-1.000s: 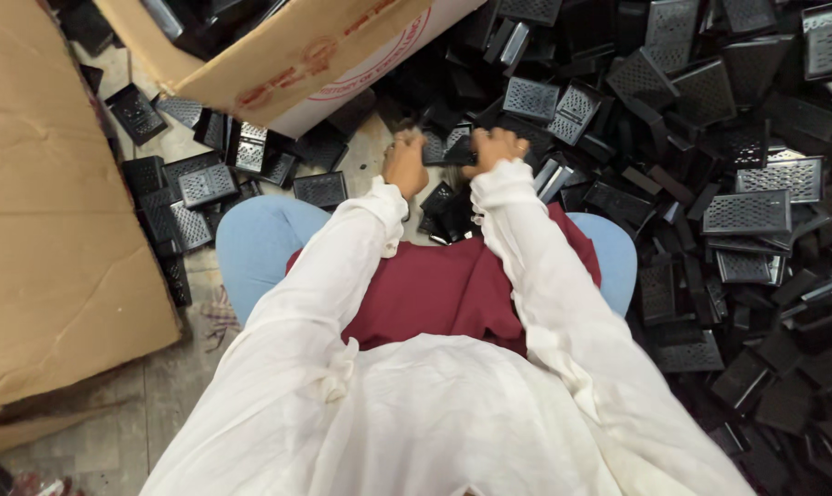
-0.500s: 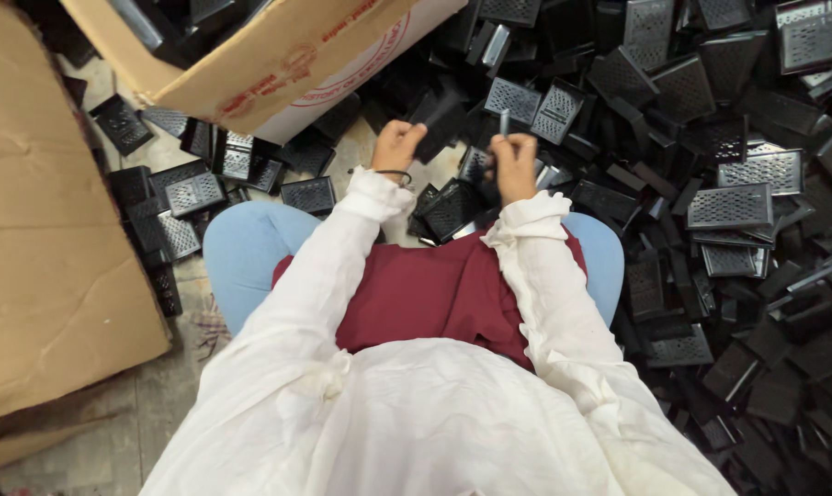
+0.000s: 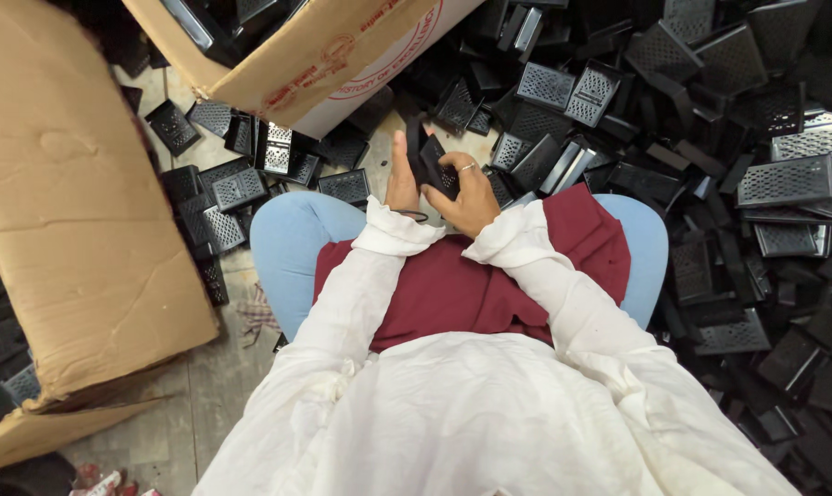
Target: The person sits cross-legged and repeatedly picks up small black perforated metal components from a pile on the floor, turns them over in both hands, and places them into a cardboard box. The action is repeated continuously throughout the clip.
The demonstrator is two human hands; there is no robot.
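I sit on the floor in white sleeves, a dark red cloth (image 3: 462, 285) across my lap and light blue trousers on my knees. Both hands meet just in front of my lap on a small stack of black perforated plastic parts (image 3: 427, 158). My left hand (image 3: 401, 179) stands upright with its palm against the left side of the stack. My right hand (image 3: 466, 195), a ring on one finger, curls around the stack from the right.
A large heap of black grille-like plastic pieces (image 3: 710, 147) covers the floor ahead and to the right. A tipped cardboard box (image 3: 324, 55) holding more pieces lies ahead, and a flattened cardboard box (image 3: 76, 220) lies at my left.
My hands were apart among the pile a moment ago; they have drawn back toward my lap and come together on the black parts.
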